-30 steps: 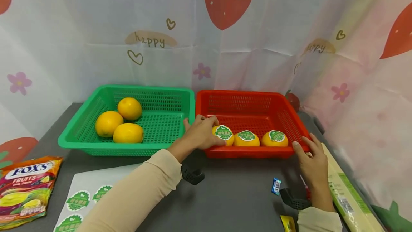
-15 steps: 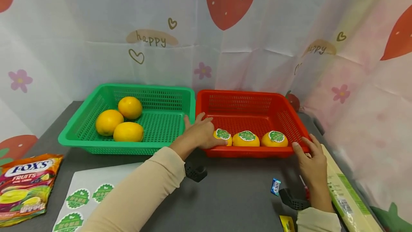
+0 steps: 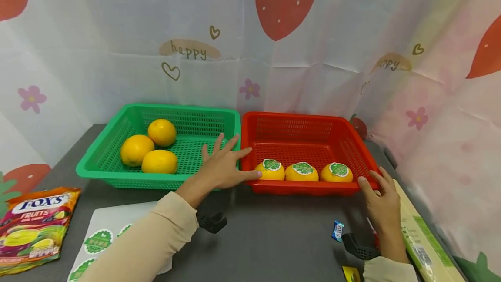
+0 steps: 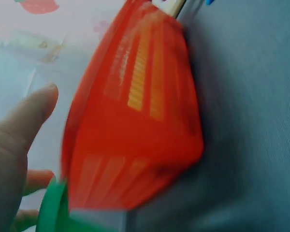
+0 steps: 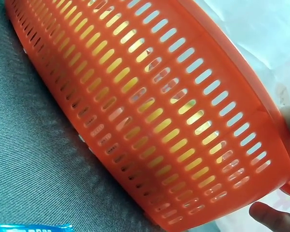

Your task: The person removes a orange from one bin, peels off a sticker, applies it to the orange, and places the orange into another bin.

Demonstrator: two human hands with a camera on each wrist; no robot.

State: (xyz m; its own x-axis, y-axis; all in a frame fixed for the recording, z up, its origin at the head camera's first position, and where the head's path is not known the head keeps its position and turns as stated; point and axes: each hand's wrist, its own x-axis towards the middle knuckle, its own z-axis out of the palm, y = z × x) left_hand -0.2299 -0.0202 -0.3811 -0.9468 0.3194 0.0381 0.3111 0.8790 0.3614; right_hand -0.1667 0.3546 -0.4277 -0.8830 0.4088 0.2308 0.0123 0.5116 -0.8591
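My left hand [image 3: 221,166], fingers spread, is over the front corners where the green basket [image 3: 137,176] and the red basket [image 3: 305,187] meet. Its thumb lies near the leftmost stickered orange [image 3: 270,171] in the red basket. Beside that fruit, along the front wall, sit a middle orange [image 3: 301,172] and a right orange [image 3: 336,172], each with a green and white sticker on top. My right hand [image 3: 383,203] holds the red basket's front right corner by its rim. Three oranges without visible stickers [image 3: 159,162] lie in the green basket's left half.
A sheet of green stickers [image 3: 98,240] lies partly under my left sleeve. At far left is a Fox's candy bag [image 3: 35,229]. A blue candy [image 3: 337,230], a yellow wrapper [image 3: 351,274] and a long pale green package [image 3: 420,238] lie at the right. A curtain [image 3: 195,82] hangs behind.
My left hand has let go of the leftmost stickered orange and moved left, its fingers spreading out. My right hand stays at the red basket's corner.
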